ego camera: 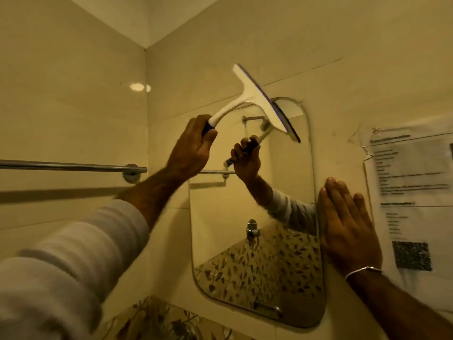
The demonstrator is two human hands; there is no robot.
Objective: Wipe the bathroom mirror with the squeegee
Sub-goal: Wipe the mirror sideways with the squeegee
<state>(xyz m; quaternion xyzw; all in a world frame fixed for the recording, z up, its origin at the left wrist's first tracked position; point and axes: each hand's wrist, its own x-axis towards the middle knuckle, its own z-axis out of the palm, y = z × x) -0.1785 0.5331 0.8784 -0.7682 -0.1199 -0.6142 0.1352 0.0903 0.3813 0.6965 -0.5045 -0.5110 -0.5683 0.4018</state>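
**White squeegee at the mirror's top edge**

White plastic forms the body of the squeegee [255, 94], with a dark purple rubber blade along its far edge and a purple grip at the end of the handle. We see it tilted, its head running from upper left down to lower right. The lower end of the blade lies over the top of the mirror [257, 241], while the upper end reaches past the glass onto the wall tile; whether the rubber actually touches the glass we cannot tell.

Our left hand [193, 148] has its fingers curled round the purple grip, the arm stretched up in a pale striped sleeve [73, 253]. The mirror, a frameless pane with rounded corners, shows that hand and handle in reflection, along with a wall tap and leaf-patterned tile.

Our right hand [348, 224] lies flat against the wall just beside the mirror's right edge, fingers straight and close together, holding nothing. A thin silver bangle [362, 271] circles that wrist.

Further out, a chrome towel rail [68, 166] runs across the left wall, its bracket near the corner. To the right of the flat hand, a printed paper sheet [411, 192] with blurred text and a dark code square is stuck to the cream tiled wall [318, 45].
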